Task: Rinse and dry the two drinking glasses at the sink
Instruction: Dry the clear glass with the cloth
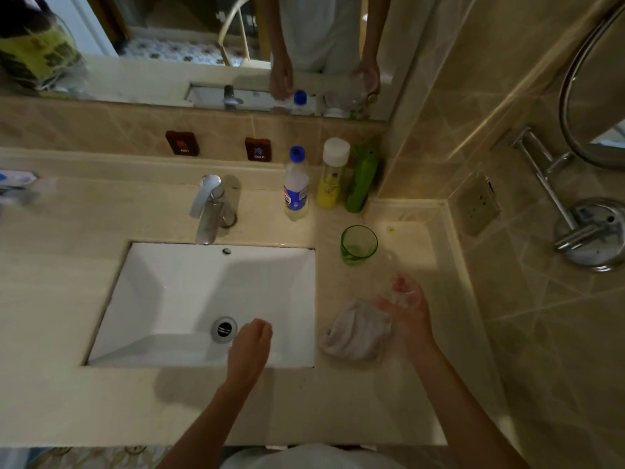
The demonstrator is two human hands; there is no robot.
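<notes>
Beige marble runs round a white sink (142,299) set into the table (67,401), with a chrome tap (209,211) behind it and three bottles lined up against the tiled wall. One green glass (358,244) stands upright on the table to the right of the basin, empty as far as I can tell, and well clear of both my hands. The second, a clear glass (394,292), seems to sit in my right hand (407,309), which curls around something transparent just beside the crumpled cloth (356,330); the blur leaves only its faint outline, and the mirror (169,35) shows that hand around a clear tumbler. Both glasses look light, stiff and breakable, and I judge they will be slick once wet, so I would take each around the middle of its wall, fingers wrapped well round, never by the thin rim. The cloth is soft and limp and will bunch inside a glass easily. My left hand (250,346) hangs over the basin near the drain (224,329), fingers loosely curled together, holding nothing and touching nothing. No water is running from the tap.
</notes>
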